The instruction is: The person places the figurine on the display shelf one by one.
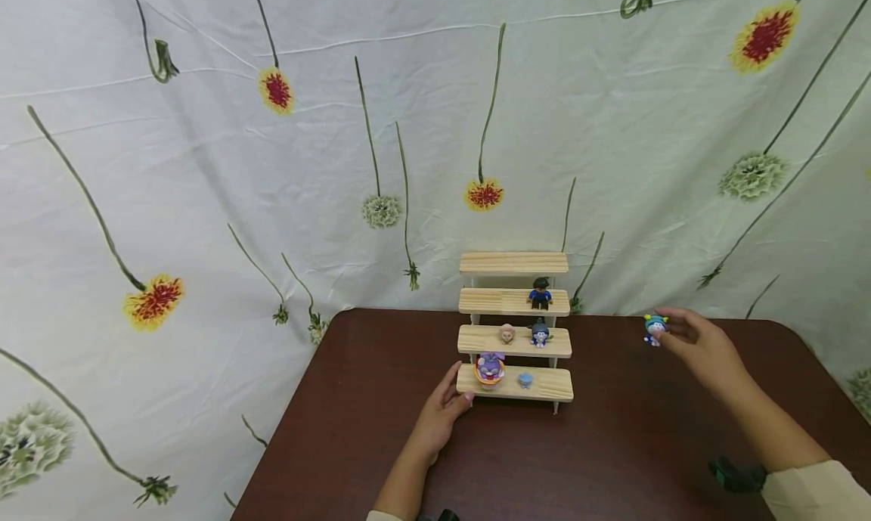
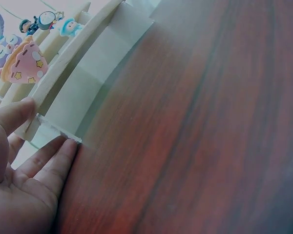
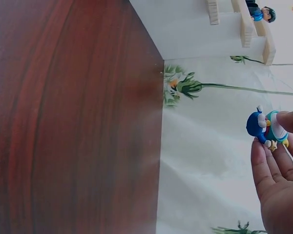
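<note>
My left hand [image 1: 435,423] holds the left end of the bottom board of a wooden four-tier display stand [image 1: 514,262]; in the left wrist view the thumb lies against the board and the fingers reach its clear support. Close beside the thumb sits a purple rabbit figurine [image 1: 490,367] in a pink cup-like base. Off to the stand's right, my right hand [image 1: 711,358] pinches a small figurine [image 3: 256,124] between thumb and fingers, raised above the table. It is blue, teal and white with yellow parts, and a little star shows on it.
A small light-blue figurine [image 1: 525,379] shares the bottom board. One tier up are a beige head-shaped figurine [image 1: 506,333] and a dark-blue figurine [image 1: 540,333]. A dark-haired toy figure [image 1: 540,294] stands above them. Behind the brown table [image 1: 367,407] hangs a flowered cloth [image 1: 422,128].
</note>
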Available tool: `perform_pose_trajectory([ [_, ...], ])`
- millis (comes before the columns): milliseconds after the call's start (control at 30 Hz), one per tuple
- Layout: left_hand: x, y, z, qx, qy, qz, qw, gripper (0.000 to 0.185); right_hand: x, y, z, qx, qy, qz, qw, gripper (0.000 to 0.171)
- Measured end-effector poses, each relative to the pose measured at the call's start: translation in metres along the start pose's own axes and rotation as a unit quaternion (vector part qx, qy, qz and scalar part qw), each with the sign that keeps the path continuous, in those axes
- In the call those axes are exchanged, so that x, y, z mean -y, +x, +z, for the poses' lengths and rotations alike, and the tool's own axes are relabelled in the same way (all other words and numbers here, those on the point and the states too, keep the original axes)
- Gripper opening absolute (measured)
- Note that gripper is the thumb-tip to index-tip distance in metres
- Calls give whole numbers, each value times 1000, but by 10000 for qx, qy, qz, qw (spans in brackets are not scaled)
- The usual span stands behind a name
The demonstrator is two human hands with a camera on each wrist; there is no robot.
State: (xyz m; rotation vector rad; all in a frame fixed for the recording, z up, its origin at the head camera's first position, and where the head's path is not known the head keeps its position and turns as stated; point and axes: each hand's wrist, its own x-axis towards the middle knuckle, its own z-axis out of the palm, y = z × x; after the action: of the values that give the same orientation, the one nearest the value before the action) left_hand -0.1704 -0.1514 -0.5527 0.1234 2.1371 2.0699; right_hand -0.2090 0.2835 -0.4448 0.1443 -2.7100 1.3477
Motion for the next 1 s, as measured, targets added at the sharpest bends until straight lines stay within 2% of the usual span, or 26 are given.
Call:
perform_pose_trajectory([
  [633,0,0,0,18,-9,14,10000,71,23,15,1,150,72,-131,9998,55],
  [1000,0,0,0,16,-4,-22,10000,71,34,25,4,150,335,-265,9990,53],
])
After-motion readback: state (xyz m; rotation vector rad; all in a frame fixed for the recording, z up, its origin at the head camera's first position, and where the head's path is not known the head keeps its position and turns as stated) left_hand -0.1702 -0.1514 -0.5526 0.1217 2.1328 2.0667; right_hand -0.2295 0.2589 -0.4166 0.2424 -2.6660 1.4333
